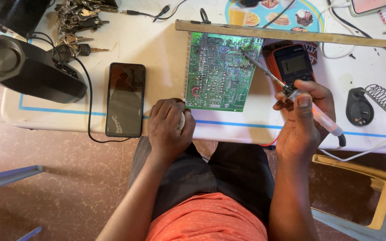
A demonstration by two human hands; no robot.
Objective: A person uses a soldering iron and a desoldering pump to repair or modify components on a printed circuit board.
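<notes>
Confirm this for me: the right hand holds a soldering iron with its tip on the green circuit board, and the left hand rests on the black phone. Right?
Not quite. The head view shows the left hand closed on a small white object at the table edge, beside the green circuit board; the black phone lies apart, untouched. The rest holds: the right hand holds the soldering iron, tip on the board.

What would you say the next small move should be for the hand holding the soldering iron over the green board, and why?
Probably a small lowering of the soldering iron tip onto the joint it points at. The right hand holds the iron with its tip over the upper right area of the green circuit board; whether it touches cannot be told. The left hand is closed on a small white object at the board's lower left corner.
</notes>
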